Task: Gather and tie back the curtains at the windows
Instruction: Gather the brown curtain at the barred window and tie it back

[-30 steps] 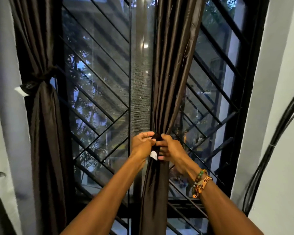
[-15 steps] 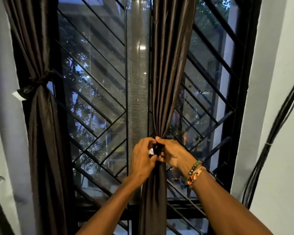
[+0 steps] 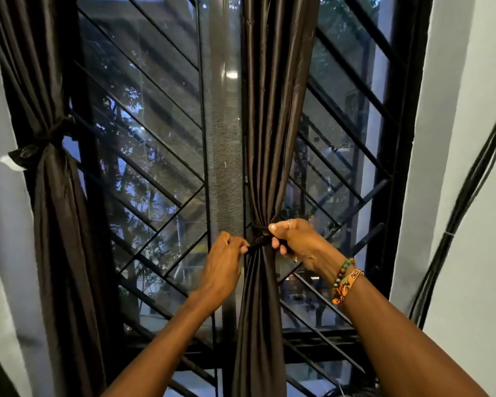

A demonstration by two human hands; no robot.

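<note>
A dark brown curtain [image 3: 272, 116] hangs in the middle of the window, bunched tight at waist height by a dark tie-back band [image 3: 259, 239]. My left hand [image 3: 224, 262] pinches one end of the band just left of the bunch. My right hand [image 3: 298, 242] grips the other end on the right side, fingers curled. The band is stretched between the two hands across the gathered cloth. A second brown curtain [image 3: 55, 213] at the left edge of the window is cinched by its own tie-back [image 3: 32, 151].
Behind the curtains are window panes with black diagonal bars [image 3: 143, 133] and a grey mesh strip [image 3: 224, 138] down the centre. A black window frame [image 3: 404, 138] meets a white wall on the right, where black cables [image 3: 470, 196] run down.
My hands were close together at the front of the bunch; now they have moved apart, each drawing an end of the band sideways. The white tag near my left hand is no longer visible.
</note>
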